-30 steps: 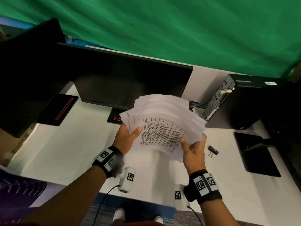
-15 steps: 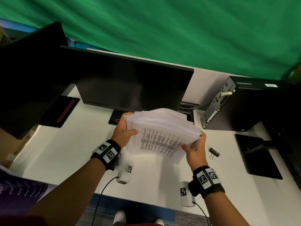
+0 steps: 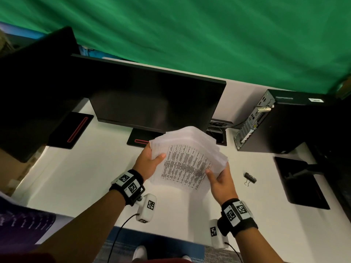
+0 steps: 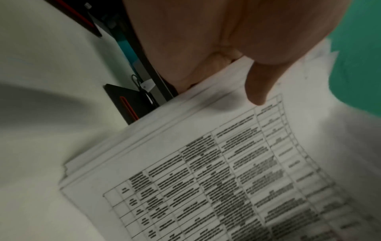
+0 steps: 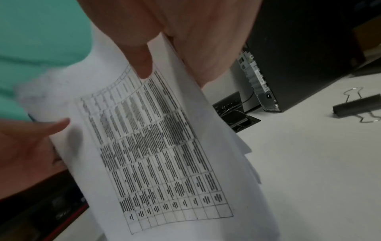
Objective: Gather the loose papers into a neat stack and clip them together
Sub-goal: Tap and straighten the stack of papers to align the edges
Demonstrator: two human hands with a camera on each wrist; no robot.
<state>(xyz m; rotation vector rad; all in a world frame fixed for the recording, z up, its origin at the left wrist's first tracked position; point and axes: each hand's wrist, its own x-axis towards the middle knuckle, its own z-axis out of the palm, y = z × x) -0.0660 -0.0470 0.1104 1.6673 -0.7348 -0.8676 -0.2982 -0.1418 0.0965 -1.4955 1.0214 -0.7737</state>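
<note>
A sheaf of white papers (image 3: 187,158), the top sheet printed with a table, stands on its lower edge on the white desk (image 3: 79,177), its sheets still a little fanned. My left hand (image 3: 150,160) grips its left edge, thumb on the front sheet (image 4: 206,163). On the right edge my right hand (image 3: 218,175) holds the papers (image 5: 156,146) with the thumb in front and the fingers behind. A black binder clip (image 3: 250,178) lies on the desk just right of my right hand; the right wrist view has the clip (image 5: 356,106) at its right edge.
A dark monitor (image 3: 155,103) stands right behind the papers, its base (image 3: 140,139) beside them. Another screen (image 3: 36,88) fills the left. A black computer tower (image 3: 275,122) stands at the back right, with a black stand base (image 3: 302,185) near the right edge.
The widely fanned sheets have been lowered toward the desk and drawn closer together. Both hands kept their hold on the side edges.
</note>
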